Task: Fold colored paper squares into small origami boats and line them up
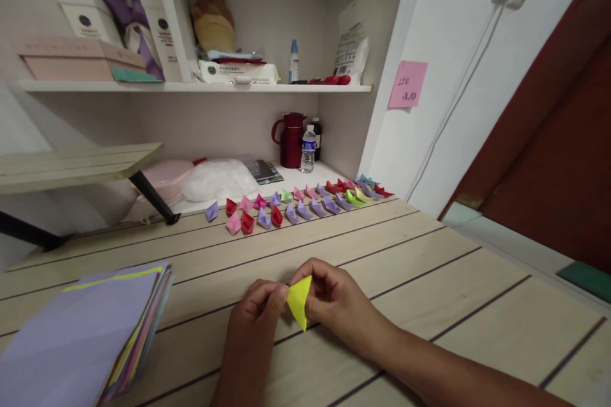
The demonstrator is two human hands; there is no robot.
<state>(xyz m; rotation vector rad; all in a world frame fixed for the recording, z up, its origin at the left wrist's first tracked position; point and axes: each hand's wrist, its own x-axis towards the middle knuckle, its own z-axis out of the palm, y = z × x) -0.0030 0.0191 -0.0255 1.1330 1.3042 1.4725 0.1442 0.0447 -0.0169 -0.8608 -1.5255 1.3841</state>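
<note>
Between my two hands is a small folded piece of yellow paper (298, 300), held just above the wooden table. My left hand (260, 308) pinches its left corner between thumb and fingers. On the other side, my right hand (334, 296) grips the right edge, with its fingertips partly behind the paper. The visible face is roughly triangular, with one point hanging down. Beyond my hands, several folded paper boats (317, 206) in purple, pink, red and green stand in two rows along the table's far edge.
A stack of coloured paper (76, 337) lies at the left. Behind it stands a small wooden riser (81, 168) on black legs. A red jug (291, 140) and a water bottle (309, 149) stand beneath a white shelf (200, 87). A pink note (408, 84) hangs on the wall.
</note>
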